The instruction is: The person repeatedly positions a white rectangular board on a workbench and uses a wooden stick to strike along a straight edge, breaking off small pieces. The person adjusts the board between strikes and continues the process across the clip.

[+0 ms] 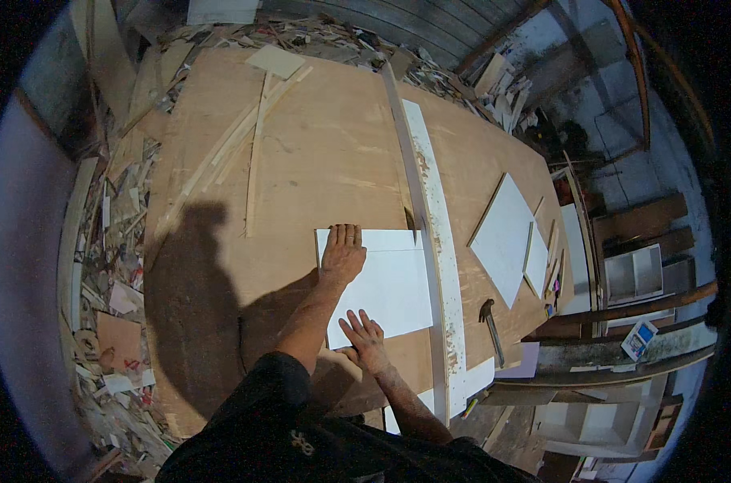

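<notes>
A white board (pixel 390 282) lies on the plywood tabletop (pixel 317 145), its right edge beside a long speckled straight rail (pixel 430 193). My left hand (pixel 343 251) rests flat on the board's upper left corner, fingers extended. Lower down, my right hand (pixel 364 344) touches the board near its bottom left, fingers spread. A small dark curved piece, perhaps a blade (pixel 409 218), shows just beyond the board's top edge, left of the rail; its lower part is hidden.
More white panels (pixel 498 233), a hammer (pixel 490 330) and thin strips lie right of the rail. Wooden strips (pixel 220 145) and a pale offcut (pixel 275 60) sit at the upper left. Scrap piles (pixel 116 314) surround the table; white cabinet boxes (pixel 591 423) stand at right.
</notes>
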